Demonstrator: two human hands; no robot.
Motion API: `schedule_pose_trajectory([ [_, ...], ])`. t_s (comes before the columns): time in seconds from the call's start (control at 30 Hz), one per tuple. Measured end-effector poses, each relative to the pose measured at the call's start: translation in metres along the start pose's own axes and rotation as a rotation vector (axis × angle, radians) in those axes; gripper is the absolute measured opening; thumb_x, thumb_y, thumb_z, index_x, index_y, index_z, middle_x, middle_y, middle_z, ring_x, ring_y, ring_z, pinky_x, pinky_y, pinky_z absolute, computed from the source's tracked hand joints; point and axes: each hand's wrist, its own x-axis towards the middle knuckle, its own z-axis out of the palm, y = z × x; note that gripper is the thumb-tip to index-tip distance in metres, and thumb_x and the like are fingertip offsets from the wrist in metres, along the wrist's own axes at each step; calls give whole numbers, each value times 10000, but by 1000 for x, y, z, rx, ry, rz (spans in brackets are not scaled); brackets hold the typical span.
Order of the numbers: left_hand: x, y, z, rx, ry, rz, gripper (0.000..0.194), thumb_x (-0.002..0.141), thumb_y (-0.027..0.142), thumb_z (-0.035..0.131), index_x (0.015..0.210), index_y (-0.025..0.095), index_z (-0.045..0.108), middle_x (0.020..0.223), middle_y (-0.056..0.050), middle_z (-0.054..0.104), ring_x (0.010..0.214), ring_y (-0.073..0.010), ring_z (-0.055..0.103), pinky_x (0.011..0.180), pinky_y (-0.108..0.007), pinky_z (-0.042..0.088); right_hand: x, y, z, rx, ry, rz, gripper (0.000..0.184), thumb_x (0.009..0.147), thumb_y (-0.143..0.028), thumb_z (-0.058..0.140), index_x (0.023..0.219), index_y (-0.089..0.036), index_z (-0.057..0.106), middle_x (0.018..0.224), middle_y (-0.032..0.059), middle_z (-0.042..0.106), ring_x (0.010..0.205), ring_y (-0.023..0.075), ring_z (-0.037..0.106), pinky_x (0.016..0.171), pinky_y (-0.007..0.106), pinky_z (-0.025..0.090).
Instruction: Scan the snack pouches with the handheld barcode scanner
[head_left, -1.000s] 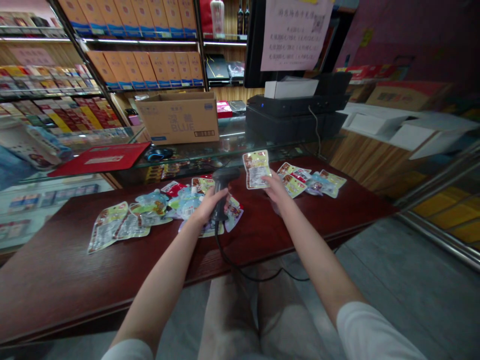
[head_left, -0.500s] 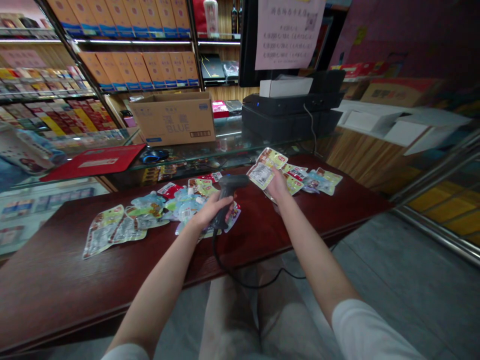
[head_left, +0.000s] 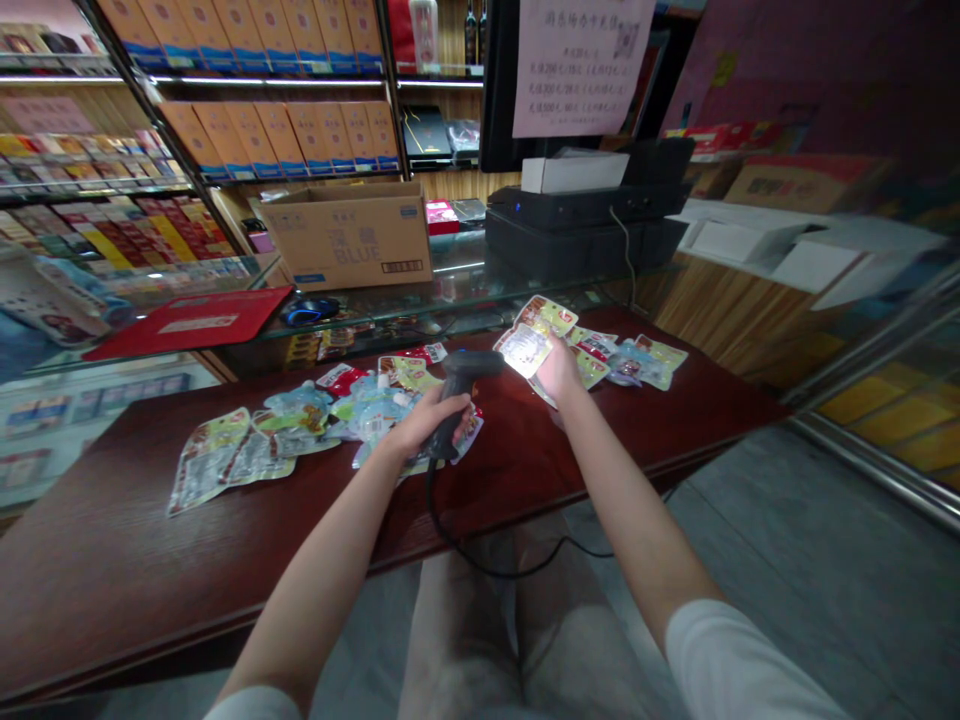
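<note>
My left hand (head_left: 433, 420) is wrapped round the grip of a black barcode scanner (head_left: 470, 366), its head pointing right. In my right hand (head_left: 559, 374) is a green and silver snack packet (head_left: 529, 343), raised above the table with its back towards the scanner; light shines on that face. Left of the scanner lies a heap of blue, red and green packets (head_left: 371, 412). Two silver-backed packets (head_left: 212, 458) lie at the heap's left end. More packets (head_left: 634, 361) lie beyond my right hand. The scanner's black cable (head_left: 510, 574) hangs over the table's front edge.
Packets rest on a dark red wooden table (head_left: 97, 520). Behind it a glass counter carries a cardboard box (head_left: 352, 245), a red folder (head_left: 202, 322), a blue mouse (head_left: 315, 310) and a black cash register (head_left: 585, 235). At the right is a metal-framed rack (head_left: 862, 440).
A bright patch of light now shows on the back of the packet in my right hand. Both hands stay almost in place, and the view has shifted very slightly.
</note>
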Motion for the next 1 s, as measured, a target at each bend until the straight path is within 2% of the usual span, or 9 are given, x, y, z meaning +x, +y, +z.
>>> schedule_pose_trajectory([
  [0.17,-1,2,-2,-26,12,7,383,753,488,722,842,178,517,668,26,569,451,-84,499,434,-230,399,9,0,-9,-139,65,-130,271,872,-384,533,1090,-227,575,1044,54,724,1045,215,677,974,442,533],
  [0.27,-2,5,-5,-67,55,27,422,733,496,736,919,176,533,677,33,568,451,-84,496,434,-234,399,13,-11,-28,-538,200,-264,303,831,-323,523,1117,-229,547,1134,70,674,1100,231,627,1028,472,477],
  [0.37,-1,9,-11,-127,115,67,442,715,490,750,943,180,531,676,43,557,449,-85,490,428,-236,399,14,-28,-52,-1044,364,-347,435,786,-244,537,1205,-128,529,1265,201,584,1252,319,514,1118,528,353],
  [0.47,1,12,-19,-142,183,93,429,706,501,753,887,180,534,648,37,557,445,-92,493,428,-242,398,7,-40,-66,-1368,502,-380,698,777,-220,563,1413,-19,360,1434,319,394,1376,406,359,1136,594,267],
  [0.53,1,13,-23,-121,217,101,414,712,527,736,805,181,530,585,32,537,432,-97,489,426,-241,385,0,-42,-66,-1503,546,-433,793,796,-260,580,1491,-41,267,1524,322,259,1416,440,272,1120,645,237],
  [0.63,2,14,-30,-106,262,128,413,712,544,722,735,186,518,545,27,520,425,-95,483,426,-235,372,-7,-35,-57,-1670,334,-419,728,840,-376,581,1493,-165,339,1581,244,220,1432,441,246,1099,679,230],
  [0.73,1,16,-37,-145,338,157,424,671,521,757,763,184,516,596,28,546,444,-86,488,432,-231,383,-10,-24,-52,-1812,47,-233,600,841,-459,593,1385,-222,502,1578,187,299,1452,428,233,1113,709,167],
  [0.87,0,19,-44,-204,429,161,467,625,504,789,796,184,493,615,41,554,458,-78,497,438,-221,396,-12,-24,-54,-1864,81,-193,513,861,-331,547,1361,-211,551,1580,172,339,1469,404,233,1129,734,69],
  [1.0,0,20,-46,-238,464,190,476,604,487,797,792,186,480,630,51,562,445,-66,493,428,-212,399,-14,-29,-38,-1787,92,-374,493,857,-260,530,1345,-209,582,1546,137,404,1453,396,253,1146,706,97],
])
